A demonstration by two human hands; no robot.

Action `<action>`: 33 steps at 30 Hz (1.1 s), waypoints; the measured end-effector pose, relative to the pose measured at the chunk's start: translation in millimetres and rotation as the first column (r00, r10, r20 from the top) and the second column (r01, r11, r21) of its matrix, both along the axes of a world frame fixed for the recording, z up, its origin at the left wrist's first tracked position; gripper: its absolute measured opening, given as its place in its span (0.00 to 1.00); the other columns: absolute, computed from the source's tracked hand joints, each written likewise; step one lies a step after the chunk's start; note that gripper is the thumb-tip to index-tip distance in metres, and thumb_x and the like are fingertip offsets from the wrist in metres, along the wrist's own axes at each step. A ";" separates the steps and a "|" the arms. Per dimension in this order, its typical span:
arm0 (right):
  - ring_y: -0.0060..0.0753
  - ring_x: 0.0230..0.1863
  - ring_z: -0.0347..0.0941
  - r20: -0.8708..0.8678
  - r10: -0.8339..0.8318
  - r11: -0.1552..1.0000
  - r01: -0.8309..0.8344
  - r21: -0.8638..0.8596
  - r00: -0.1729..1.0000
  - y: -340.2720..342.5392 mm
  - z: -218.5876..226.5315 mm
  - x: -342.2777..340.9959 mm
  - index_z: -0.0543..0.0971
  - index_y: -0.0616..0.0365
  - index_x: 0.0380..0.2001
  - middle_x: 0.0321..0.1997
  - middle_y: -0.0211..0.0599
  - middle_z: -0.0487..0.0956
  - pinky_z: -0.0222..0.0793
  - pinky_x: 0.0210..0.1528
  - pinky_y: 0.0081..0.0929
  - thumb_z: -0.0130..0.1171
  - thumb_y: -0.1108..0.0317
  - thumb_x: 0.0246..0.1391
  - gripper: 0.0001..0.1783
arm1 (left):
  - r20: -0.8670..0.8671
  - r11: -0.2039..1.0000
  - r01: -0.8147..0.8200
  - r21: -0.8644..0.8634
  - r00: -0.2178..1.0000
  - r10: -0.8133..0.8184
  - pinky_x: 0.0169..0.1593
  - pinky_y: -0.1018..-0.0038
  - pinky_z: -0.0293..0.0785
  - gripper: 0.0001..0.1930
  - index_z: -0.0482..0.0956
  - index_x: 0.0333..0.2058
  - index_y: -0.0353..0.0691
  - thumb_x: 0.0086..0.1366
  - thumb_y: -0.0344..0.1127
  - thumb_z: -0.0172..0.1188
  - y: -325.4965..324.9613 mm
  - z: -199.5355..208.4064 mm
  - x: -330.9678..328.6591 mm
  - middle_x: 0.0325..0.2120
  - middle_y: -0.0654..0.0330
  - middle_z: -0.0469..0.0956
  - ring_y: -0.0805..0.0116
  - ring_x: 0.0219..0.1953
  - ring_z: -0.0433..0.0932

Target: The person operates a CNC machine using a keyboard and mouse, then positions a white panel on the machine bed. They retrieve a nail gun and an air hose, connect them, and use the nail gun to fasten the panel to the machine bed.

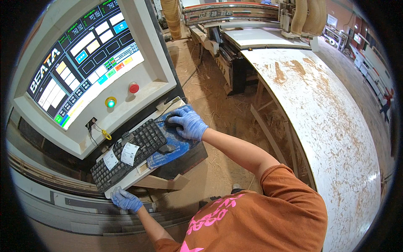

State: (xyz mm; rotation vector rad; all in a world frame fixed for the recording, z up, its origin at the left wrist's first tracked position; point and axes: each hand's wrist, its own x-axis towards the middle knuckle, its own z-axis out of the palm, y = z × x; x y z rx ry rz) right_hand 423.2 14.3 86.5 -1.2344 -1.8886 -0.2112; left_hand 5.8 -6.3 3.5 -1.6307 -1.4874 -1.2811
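My right hand [191,124], in a blue glove, is closed over a black computer mouse [173,119] on a blue printed mouse pad [176,145]. To its left lies a dusty black keyboard [142,140] with two white paper labels [130,153] on its keys. The keyboard and pad rest on a pale keyboard tray [136,177] below the control cabinet. At the tray's near left corner is my left hand [126,200], also gloved in blue, its fingers curled against the edge. A lit control screen [90,54] faces me above the keyboard.
Below the screen are a red mushroom button [134,87] and a green-lit button [110,102]. On the right a large white panel [319,105] carries wood shavings, under a machine gantry [235,14] with hoses. Grey boards [84,214] are stacked lower left. Another person [386,105] stands far right.
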 end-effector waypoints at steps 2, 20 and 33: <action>0.50 0.51 0.69 0.003 -0.010 1.000 0.010 0.027 1.000 2.9 -3.0 0.3 0.81 0.46 0.39 0.50 0.38 0.76 0.62 0.57 0.43 0.62 0.68 0.36 0.20 | -0.018 1.000 -0.019 0.019 1.000 0.019 0.52 0.58 0.67 0.19 0.79 0.35 0.36 0.71 0.43 0.43 2.0 -2.1 -1.0 0.38 0.53 0.79 0.52 0.43 0.74; 0.49 0.54 0.66 0.003 0.010 0.999 -0.010 -0.050 1.000 -0.5 0.8 0.4 0.80 0.46 0.42 0.52 0.39 0.74 0.61 0.60 0.41 0.62 0.71 0.36 0.22 | 0.008 1.000 0.004 0.011 1.000 -0.004 0.53 0.58 0.67 0.18 0.79 0.33 0.35 0.70 0.41 0.44 1.1 -1.6 -1.0 0.36 0.53 0.79 0.53 0.43 0.74; 0.49 0.53 0.66 -0.002 0.008 0.999 -0.008 -0.045 1.000 -1.5 2.3 -0.1 0.80 0.46 0.41 0.51 0.38 0.74 0.61 0.60 0.40 0.62 0.70 0.35 0.23 | 0.003 0.999 0.040 0.034 0.999 -0.040 0.51 0.58 0.67 0.16 0.77 0.32 0.34 0.69 0.39 0.45 -1.5 5.0 3.8 0.34 0.53 0.78 0.53 0.41 0.74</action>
